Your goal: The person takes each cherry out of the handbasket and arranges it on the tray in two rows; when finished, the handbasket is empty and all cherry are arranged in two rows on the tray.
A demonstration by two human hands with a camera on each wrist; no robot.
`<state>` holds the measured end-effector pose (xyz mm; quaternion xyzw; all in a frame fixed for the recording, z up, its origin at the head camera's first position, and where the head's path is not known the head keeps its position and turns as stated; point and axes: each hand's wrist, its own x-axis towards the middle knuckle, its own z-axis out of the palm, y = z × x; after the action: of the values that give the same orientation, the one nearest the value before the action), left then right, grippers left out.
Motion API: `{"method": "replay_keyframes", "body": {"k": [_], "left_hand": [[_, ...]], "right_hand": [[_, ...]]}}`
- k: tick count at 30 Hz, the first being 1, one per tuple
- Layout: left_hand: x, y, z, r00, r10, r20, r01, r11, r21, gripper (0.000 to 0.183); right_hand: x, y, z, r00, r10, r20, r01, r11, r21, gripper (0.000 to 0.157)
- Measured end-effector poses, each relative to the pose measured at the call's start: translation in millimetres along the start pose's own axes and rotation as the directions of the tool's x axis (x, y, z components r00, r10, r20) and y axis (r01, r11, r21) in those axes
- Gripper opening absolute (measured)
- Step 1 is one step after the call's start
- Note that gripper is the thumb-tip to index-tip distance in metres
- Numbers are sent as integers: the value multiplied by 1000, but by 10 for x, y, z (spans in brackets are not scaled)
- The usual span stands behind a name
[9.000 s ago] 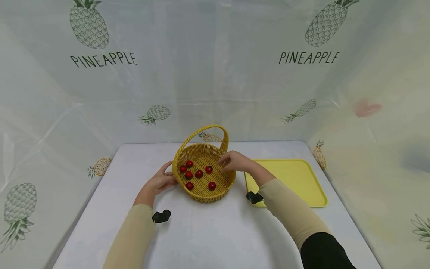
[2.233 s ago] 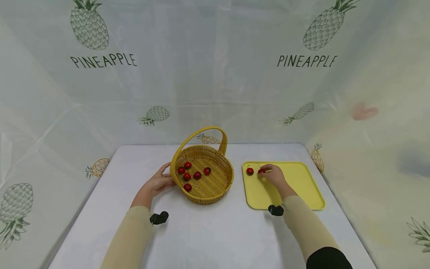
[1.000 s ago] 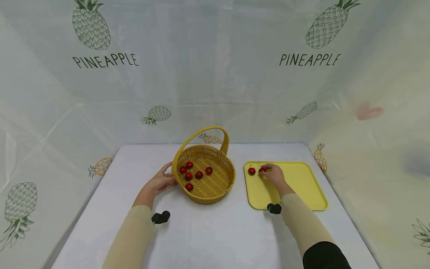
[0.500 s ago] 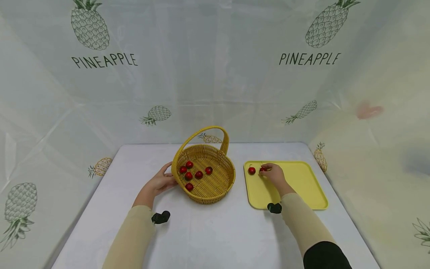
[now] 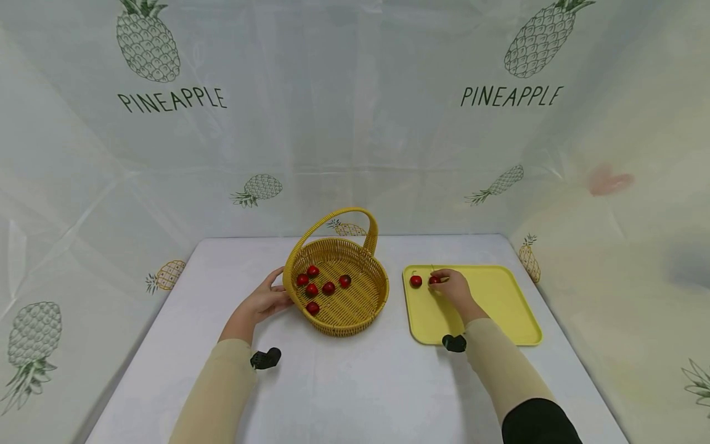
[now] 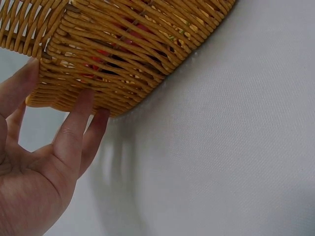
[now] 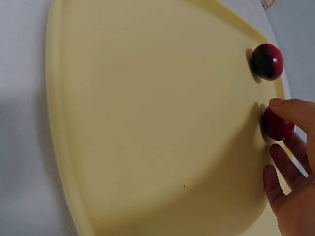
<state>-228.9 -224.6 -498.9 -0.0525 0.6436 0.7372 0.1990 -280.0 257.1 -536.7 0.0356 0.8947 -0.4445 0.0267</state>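
My left hand [image 5: 268, 300] steadies the yellow wicker basket [image 5: 363, 308] at its left side. In the left wrist view its fingertips press on the woven outer wall, the thumb near the rim and the fingers rather straight. Several dark red cherries [image 5: 328, 288] lie in the basket, mostly in its left half. Over the left back part of the yellow tray [image 5: 488, 308], my right hand [image 5: 453, 288] pinches a cherry [image 7: 277, 124] between thumb and fingers, low against the tray. A second cherry [image 7: 267, 62] rests on the tray just left of it in the head view, its stem up.
The basket's tall arched handle [image 5: 333, 216] rises over its back. White tabletop [image 5: 338, 388] lies between basket and tray and along the front. Behind the table hangs a curtain [image 5: 344, 123] printed with pineapples.
Nine seconds ago my right hand was over the basket; now it is at the tray. The basket's front right cherry is gone, and two cherries show on the tray. The last second shows hardly any movement.
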Motion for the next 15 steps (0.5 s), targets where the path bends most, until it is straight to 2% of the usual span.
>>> {"method": "replay_keyframes", "body": {"k": [15], "left_hand": [[19, -7, -13, 1000, -20, -9, 19, 1000, -3, 86]], "right_hand": [[-7, -64, -36, 1000, -14, 22, 14, 999, -34, 37]]}}
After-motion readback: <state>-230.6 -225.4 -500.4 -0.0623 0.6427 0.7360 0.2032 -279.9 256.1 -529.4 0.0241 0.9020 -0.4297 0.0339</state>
